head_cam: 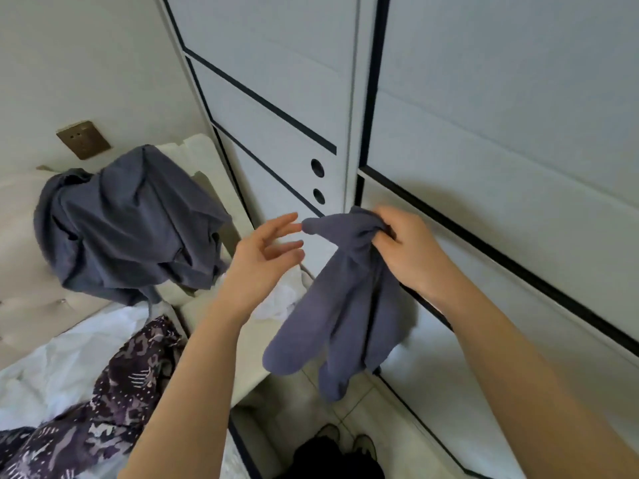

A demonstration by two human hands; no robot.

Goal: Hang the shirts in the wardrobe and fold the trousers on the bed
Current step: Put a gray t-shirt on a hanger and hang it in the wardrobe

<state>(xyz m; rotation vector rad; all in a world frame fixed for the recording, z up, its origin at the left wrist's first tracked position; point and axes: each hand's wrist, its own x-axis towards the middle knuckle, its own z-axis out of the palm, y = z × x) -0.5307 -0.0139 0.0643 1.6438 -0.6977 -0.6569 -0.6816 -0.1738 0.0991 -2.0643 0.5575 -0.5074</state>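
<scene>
Nearest, on the bed [52, 375] left of the wardrobe [484, 133], a purple patterned garment [114, 402] lies crumpled. In front of the wardrobe doors the right hand [408, 250] grips a slate-blue, fuzzy pair of socks [345, 305] bunched at the top, toes dangling. The left hand [262, 261], fingers spread and holding nothing, is just beside them. Farther back, left of the wardrobe, a grey-blue garment [131, 223] lies heaped at the bed's head.

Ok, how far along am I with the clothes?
Nothing looks finished: the wardrobe doors appear shut, a grey garment is heaped by the headboard and a patterned garment lies crumpled on the bed. Your right hand grips grey-blue socks, left hand open beside them. All hanging and folding remains.
</scene>
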